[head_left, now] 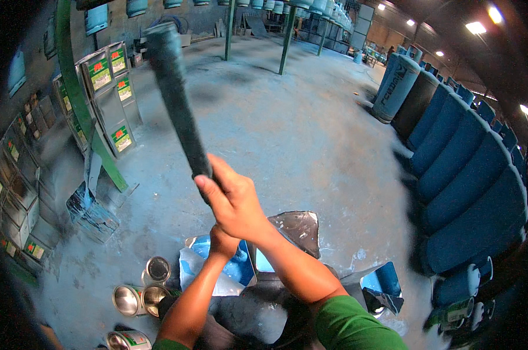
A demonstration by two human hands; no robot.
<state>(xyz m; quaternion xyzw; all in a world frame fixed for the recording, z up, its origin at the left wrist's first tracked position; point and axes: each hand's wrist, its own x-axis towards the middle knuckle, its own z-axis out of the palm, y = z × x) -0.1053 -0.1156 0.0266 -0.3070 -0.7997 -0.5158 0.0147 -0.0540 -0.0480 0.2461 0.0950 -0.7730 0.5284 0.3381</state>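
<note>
My right hand point(238, 198) is wrapped round a long, dark, paint-crusted pole point(179, 93), its thumb lying along the near side. The pole leans up and to the left, its thick end high in the picture. Lower down, my left hand point(223, 242) is closed in line with the pole, partly hidden by my right wrist. Just beneath it stands a cut-open square tin point(197, 274) with bright blue paint inside. A blue-coated rounded piece point(239, 255) shows in that tin; I cannot tell whether it is the pole's lower end.
Round cans point(127, 300) stand at lower left; a dark bent sheet point(299, 230) lies beyond the tin. Another cut tin point(383, 283) is at right. Large blue cylinders point(398, 87) line the right side. Stacked square tins point(103, 87) and a green post point(83, 105) are at left.
</note>
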